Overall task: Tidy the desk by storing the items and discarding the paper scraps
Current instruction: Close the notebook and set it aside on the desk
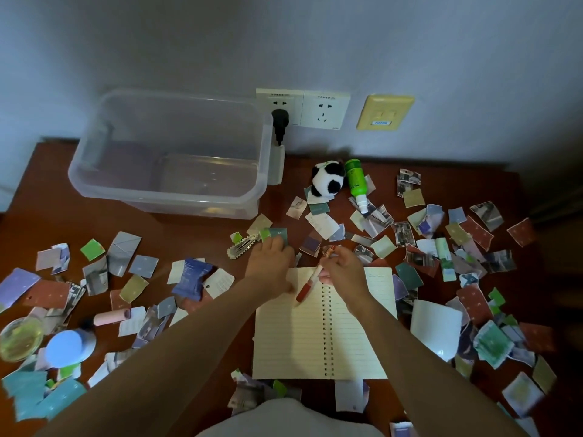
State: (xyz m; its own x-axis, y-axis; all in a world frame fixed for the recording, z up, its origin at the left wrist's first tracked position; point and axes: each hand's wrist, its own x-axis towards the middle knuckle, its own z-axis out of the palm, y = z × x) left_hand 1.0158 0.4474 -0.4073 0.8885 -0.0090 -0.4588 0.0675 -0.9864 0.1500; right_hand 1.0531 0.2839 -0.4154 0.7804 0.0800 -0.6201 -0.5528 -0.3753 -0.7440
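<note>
An open spiral notebook lies on the brown desk in front of me. My right hand pinches a red pen above the notebook's top edge, its red end pointing down-left. My left hand is at the notebook's upper left corner, fingers curled over small paper scraps; what it grips is unclear. Torn coloured paper scraps cover the desk on both sides. A clear plastic storage bin stands at the back left.
A panda plush and a green spray bottle lie near the wall. A hair clip, a blue packet, a pink tube, a blue-lidded jar and a round yellowish dish lie left. Wall sockets hold a black plug.
</note>
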